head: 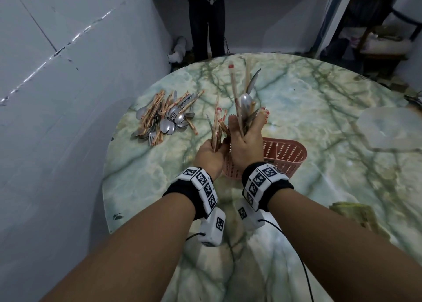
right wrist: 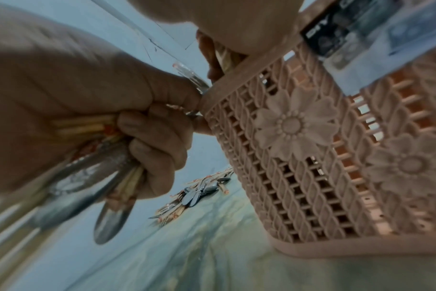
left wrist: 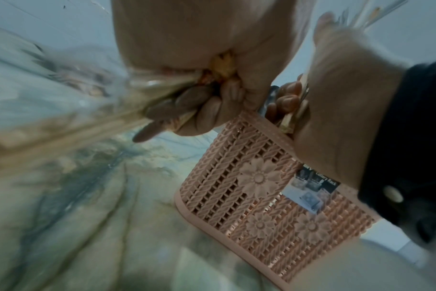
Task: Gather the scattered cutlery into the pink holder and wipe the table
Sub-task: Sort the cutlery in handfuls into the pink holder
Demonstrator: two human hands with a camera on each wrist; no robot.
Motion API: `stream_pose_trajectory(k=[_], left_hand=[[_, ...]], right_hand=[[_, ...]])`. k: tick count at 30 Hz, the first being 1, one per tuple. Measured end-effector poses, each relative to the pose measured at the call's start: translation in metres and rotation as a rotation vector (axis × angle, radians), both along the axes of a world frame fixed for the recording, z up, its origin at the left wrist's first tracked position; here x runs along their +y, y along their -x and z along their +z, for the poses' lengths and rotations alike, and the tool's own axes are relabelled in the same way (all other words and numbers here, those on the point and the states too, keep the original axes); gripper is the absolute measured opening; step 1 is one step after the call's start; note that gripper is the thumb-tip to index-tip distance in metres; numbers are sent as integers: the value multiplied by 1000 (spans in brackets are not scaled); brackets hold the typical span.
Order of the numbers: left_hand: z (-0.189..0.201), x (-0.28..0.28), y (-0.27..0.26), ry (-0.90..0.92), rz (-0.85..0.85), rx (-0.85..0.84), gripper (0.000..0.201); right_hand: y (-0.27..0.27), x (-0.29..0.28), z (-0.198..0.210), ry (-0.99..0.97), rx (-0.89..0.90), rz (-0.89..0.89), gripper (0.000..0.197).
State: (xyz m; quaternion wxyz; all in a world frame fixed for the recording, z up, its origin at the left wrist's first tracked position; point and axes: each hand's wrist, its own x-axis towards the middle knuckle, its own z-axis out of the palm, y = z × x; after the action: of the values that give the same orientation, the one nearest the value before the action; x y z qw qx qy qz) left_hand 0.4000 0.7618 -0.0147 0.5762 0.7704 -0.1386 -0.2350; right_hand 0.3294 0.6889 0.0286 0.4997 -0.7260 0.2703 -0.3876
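Note:
My left hand (head: 210, 152) grips a bundle of wrapped chopsticks and spoons (head: 217, 123); the left wrist view shows its fingers (left wrist: 212, 110) curled round them. My right hand (head: 245, 139) holds a second bundle of spoons and chopsticks (head: 244, 100) upright, just over the left end of the pink holder (head: 287, 155). Its fingers (left wrist: 286, 98) are at the holder's rim (left wrist: 256, 122). The flower-patterned holder (right wrist: 299, 157) stands on the marble table (head: 296, 210). A pile of several spoons, forks and chopsticks (head: 164, 116) lies at the far left, also seen as the pile (right wrist: 194, 195).
A wall runs close along the table's left side. A person in dark trousers (head: 207, 27) stands behind the table. A pale round slab (head: 388, 128) sits at the right, and a folded yellowish cloth (head: 356, 215) lies near the right edge. A chair (head: 376, 39) is at the back right.

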Motion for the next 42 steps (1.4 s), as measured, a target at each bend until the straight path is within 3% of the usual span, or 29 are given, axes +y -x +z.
stream_pose_trajectory(k=[4,10,14,21,25,27,29,32,37,42], left_hand=[[0,1,-1,-15,-43,-13,26],[2,0,1,-15,-27,-48,18],[5,2,5,3,-13,-34,4],[1,0,2,-1,6,-21,10],[1,1,-1,-35,-4,-16,12],[2,0,0,-35,-9,-11,5],[0,-1,0,-31,-3,-17,5],[-2,-1,0,-28,10,-12,10],[-2,-1,0,-34,-4,-16,7],[4,0,2,-30,-18,-3,14]], right_hand=[[-1,3,-6,34,7,7,49],[0,-3,-11,119,117,62,25],[3,-4,-16,226,227,63,36],[3,-7,-16,135,219,27,65],[1,-17,-21,1,194,37,23],[-2,-16,-17,-85,143,14,21],[-6,-12,-14,-132,104,-5,26],[-8,-6,-11,-103,137,-12,49],[-3,-7,-2,-78,182,80,40],[-1,-5,5,-79,175,109,63]])
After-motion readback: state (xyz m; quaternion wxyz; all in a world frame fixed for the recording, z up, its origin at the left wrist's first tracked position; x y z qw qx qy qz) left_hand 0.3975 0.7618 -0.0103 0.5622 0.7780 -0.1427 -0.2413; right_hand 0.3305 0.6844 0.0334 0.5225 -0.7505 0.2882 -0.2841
